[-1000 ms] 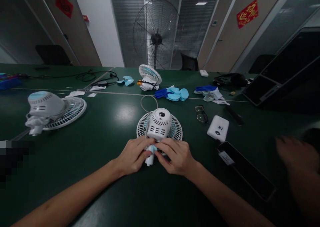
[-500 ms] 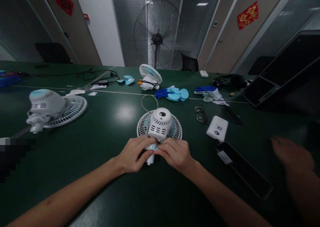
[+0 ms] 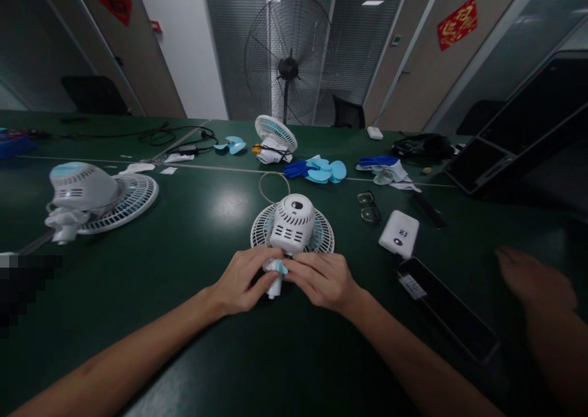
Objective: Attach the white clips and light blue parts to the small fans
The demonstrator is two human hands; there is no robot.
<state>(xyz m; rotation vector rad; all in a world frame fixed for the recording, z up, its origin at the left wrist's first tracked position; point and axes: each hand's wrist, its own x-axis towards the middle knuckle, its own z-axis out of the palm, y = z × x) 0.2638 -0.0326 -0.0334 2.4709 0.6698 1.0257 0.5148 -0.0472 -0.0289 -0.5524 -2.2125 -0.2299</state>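
A small white fan (image 3: pixel 293 224) lies grille-down on the green table (image 3: pixel 215 368), its vented motor housing on top. My left hand (image 3: pixel 243 280) grips the fan's white neck (image 3: pixel 274 287) from the left, thumb and fingers around it. From the right, my right hand (image 3: pixel 324 279) pinches a light blue piece (image 3: pixel 281 268) at the neck. The fingertips of both hands nearly meet just below the housing and cover part of the joint.
Another white fan (image 3: pixel 85 187) lies at left; a third (image 3: pixel 275 140) stands at the back. Blue blades (image 3: pixel 325 171), gloves (image 3: pixel 383 169), glasses (image 3: pixel 369 207), a white power bank (image 3: pixel 399 233) and a phone (image 3: pixel 445 307) lie around. Another person's hand (image 3: pixel 535 279) rests at right.
The light blue piece at the neck appears slightly turned, and the right fingers have shifted a little on it. Both hands stay at the fan's neck.
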